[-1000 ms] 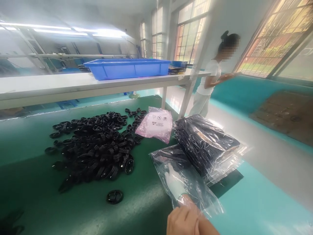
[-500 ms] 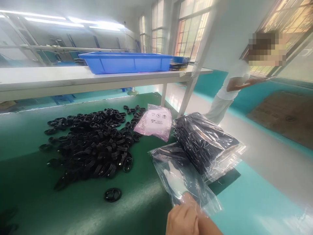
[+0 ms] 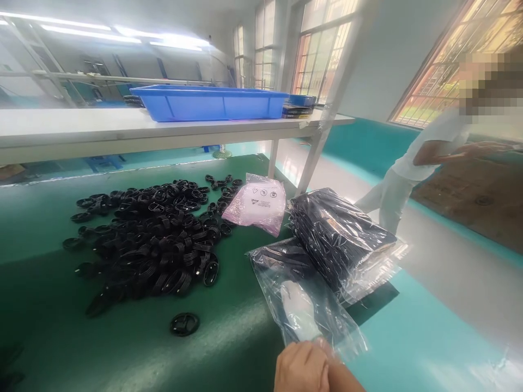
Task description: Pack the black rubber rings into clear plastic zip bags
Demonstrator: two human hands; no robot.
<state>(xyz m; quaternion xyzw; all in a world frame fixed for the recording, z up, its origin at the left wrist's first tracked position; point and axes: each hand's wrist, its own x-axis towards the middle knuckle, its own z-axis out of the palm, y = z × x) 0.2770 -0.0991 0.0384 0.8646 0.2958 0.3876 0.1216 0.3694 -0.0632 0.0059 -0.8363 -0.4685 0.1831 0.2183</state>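
Observation:
A clear plastic bag [image 3: 339, 326] with something dark and flat in its far end lies at the front edge of the green table. Inside it, under the film, is my right hand [image 3: 300, 307] in a white glove, its fingers curled in; whether they grip anything I cannot make out. My bare left hand [image 3: 301, 367] is closed at the near, mouth end of the bag, against my right wrist. Just beyond is a stack of bagged black items [image 3: 343, 239]. Left of the bag, a single coiled black cable [image 3: 184, 324] lies apart from a large heap of coiled black cables [image 3: 151, 234].
A pink plastic bag [image 3: 259, 204] with printed symbols sits between the heap and the stack. A blue tray [image 3: 212, 103] stands on a raised white shelf [image 3: 102, 126] across the back. At right, another person [image 3: 425, 147] stands by the windows.
The gloved fingers, spread earlier, are now curled, and my right hand has drawn back slightly toward the bag's mouth. The other person has moved to the right.

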